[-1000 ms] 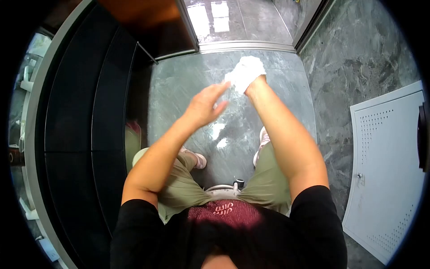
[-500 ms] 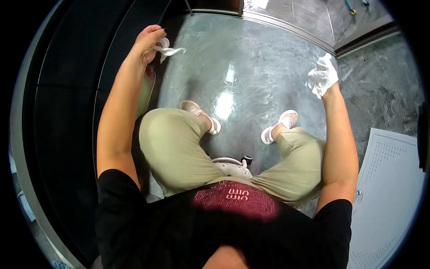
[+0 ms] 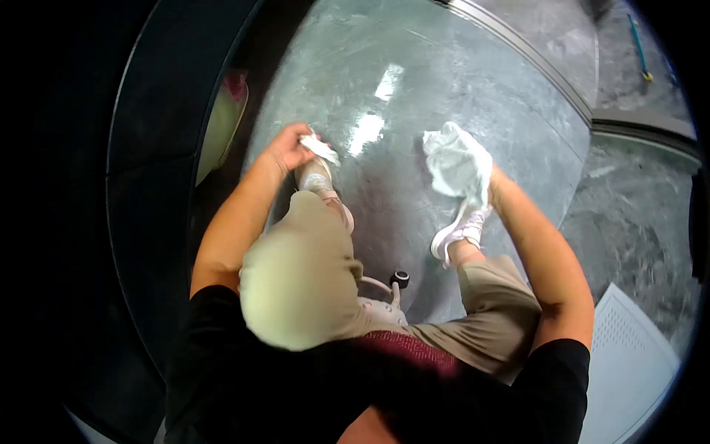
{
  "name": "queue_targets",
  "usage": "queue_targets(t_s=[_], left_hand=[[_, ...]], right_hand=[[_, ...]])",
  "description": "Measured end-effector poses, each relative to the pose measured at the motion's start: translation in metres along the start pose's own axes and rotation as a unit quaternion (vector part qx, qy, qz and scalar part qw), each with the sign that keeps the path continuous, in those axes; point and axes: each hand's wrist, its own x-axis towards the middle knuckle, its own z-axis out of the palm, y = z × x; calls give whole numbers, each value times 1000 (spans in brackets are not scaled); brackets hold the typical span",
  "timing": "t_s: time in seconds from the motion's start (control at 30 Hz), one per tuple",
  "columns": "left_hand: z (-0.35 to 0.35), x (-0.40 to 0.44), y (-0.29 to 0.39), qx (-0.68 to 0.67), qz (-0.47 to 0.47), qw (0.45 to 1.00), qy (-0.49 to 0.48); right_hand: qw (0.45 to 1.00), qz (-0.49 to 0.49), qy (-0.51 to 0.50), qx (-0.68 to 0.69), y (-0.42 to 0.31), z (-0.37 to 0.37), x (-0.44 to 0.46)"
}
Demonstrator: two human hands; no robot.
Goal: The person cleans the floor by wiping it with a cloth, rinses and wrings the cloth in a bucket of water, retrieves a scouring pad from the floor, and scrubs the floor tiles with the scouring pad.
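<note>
One shoe is partly hidden beneath the left fingers, where a crumpled white cloth is pinched. The right hand is draped in a wrinkled white rag; its grip cannot be told.

The widest free way is over the shiny floor, in the middle, between the left hand and the white cloth at the end of the right arm. That way runs on toward the floor's far edge, up to the metal track. On the floor's left edge, the dark cabinet stands like a wall near the left hand. The left shoe and big left knee block the way back toward the body. The right shoe sits in the way near the cloth. Between the legs, a small black wheel pokes up. On the right edge, the stone wall stops the arm's side.
</note>
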Motion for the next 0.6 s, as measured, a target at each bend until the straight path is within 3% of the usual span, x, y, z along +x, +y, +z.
queue_targets(t_s=[0.03,0.07,0.1,0.17,0.2,0.23,0.27,0.3,0.33,0.37,0.4,0.43,0.47,0.5,0.57,0.6], left_hand=[[-7,12,-8,8,4,999,-42],[-12,21,-16,18,9,996,-85],[-9,22,-22,15,7,997,-73],[0,19,-29,65,21,996,-65],[-6,22,-31,55,16,996,-75],[-12,23,-33,51,11,997,-62],[-17,21,-33,35,19,998,-49],[-23,17,-32,19,26,999,-34],[-30,12,-30,8,33,999,-37],[-37,4,-26,7,34,999,-26],[-42,-4,-20,1,45,999,-14],[-44,-12,-15,-4,57,998,-3],[-43,-19,-11,-14,68,997,31],[-46,-18,-6,-15,71,997,36],[-55,-22,-5,-38,80,994,70],[-49,-23,-6,-46,88,991,86]], right_hand=[[996,-3,1,-86,-14,2,12],[967,-66,46,-241,-36,6,17],[879,-151,145,-429,-58,-18,34],[700,-324,270,-576,-125,-93,81],[663,-306,285,-621,-135,-30,64],[528,-440,339,-642,-151,-66,99],[354,-500,315,-725,-167,-78,120],[365,-494,310,-726,-169,-94,152],[583,-540,332,-508,-162,-113,189],[743,-534,325,-239,-154,-120,215],[863,-407,258,-152,-129,-78,209],[753,-455,275,-388,-93,-91,233],[571,-503,317,-566,-58,-104,258],[211,-527,321,-758,-26,-90,251],[420,-473,134,-763,41,-102,257],[358,-432,61,-826,59,-87,228]])
